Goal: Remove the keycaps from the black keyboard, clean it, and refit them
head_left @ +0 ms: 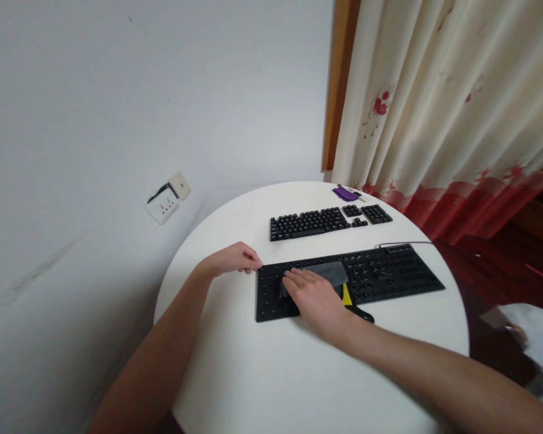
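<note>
A black keyboard base (380, 271) with its keycaps off lies on the white round table. At its far left corner is my left hand (235, 259), closed, with thumb and finger pinched on the edge. My right hand (317, 298) is over the left half of the base, its fingers wrapped over a cleaning brush (328, 272). That brush shows a dark grey band, a yellow part and a black handle end sticking out to the right of the wrist. What the brush touches underneath is hidden by my hand.
Black keycaps (308, 223) sit in keyboard layout behind the base. A purple cloth (345, 193) lies at the table's far edge beside small items. A cable (402, 243) runs off the right. Wall with socket (163, 205) stands left, curtain (434, 120) right.
</note>
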### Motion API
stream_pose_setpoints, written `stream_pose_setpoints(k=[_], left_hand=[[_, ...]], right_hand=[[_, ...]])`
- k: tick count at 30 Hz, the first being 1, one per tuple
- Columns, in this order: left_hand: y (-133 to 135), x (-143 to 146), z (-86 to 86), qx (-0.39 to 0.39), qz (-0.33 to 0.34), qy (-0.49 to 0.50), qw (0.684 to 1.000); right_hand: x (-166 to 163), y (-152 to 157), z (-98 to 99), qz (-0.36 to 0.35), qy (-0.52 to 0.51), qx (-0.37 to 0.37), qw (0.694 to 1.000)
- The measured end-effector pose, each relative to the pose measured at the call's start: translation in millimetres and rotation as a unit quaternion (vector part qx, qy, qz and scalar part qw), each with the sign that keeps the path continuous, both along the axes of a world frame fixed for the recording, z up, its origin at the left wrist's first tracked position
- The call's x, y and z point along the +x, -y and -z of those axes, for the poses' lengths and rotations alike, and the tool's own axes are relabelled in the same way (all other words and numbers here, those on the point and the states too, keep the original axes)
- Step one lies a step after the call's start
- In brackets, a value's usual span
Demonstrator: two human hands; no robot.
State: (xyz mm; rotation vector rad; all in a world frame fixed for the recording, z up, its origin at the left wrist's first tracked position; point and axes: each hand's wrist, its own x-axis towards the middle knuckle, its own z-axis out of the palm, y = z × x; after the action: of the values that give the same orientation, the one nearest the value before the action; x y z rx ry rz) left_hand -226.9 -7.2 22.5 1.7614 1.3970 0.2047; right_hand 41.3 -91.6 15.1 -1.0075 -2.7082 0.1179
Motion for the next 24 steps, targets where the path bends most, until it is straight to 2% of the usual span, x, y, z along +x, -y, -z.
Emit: stream_pose_setpoints(k=[4, 7, 10, 13, 17, 19, 20, 24], left_hand=[[-0.6, 0.3, -0.1, -0.002, -0.002, -0.003, 1.0], [-1.0, 0.5, 0.9, -0.004, -0.004, -0.005, 1.0], [-0.7, 0.7, 1.1, -0.003, -0.006, -0.006, 1.0], [-0.3, 0.7, 0.6, -0.003, -0.005, -0.002, 1.0], [-0.1, 0.5, 0.4, -0.002, -0.004, -0.006, 1.0], [-0.1, 0.4, 0.7, 0.0, -0.004, -0.009, 1.0], [-0.2, 0.4, 0.8, 0.0, -0.004, -0.011, 1.0], [-0.5, -0.2, 1.6, 0.003, 0.0, -0.011, 1.0]], right_hand=[[10.0, 0.3, -19.6, 0.097, 0.056, -0.03, 0.993], [27.6, -8.9, -34.9, 0.19, 0.1, -0.056, 0.975], [42.8, -20.6, -42.6, 0.252, 0.104, -0.04, 0.961], [43.1, -24.6, -41.0, 0.236, 0.054, -0.011, 0.97], [28.6, -18.0, -32.3, 0.082, 0.041, -0.048, 0.995], [28.1, -17.1, -30.9, 0.054, 0.063, -0.073, 0.994], [31.6, -18.4, -31.6, 0.069, 0.079, -0.081, 0.991], [63.7, -34.1, -40.4, 0.199, 0.151, -0.086, 0.964]])
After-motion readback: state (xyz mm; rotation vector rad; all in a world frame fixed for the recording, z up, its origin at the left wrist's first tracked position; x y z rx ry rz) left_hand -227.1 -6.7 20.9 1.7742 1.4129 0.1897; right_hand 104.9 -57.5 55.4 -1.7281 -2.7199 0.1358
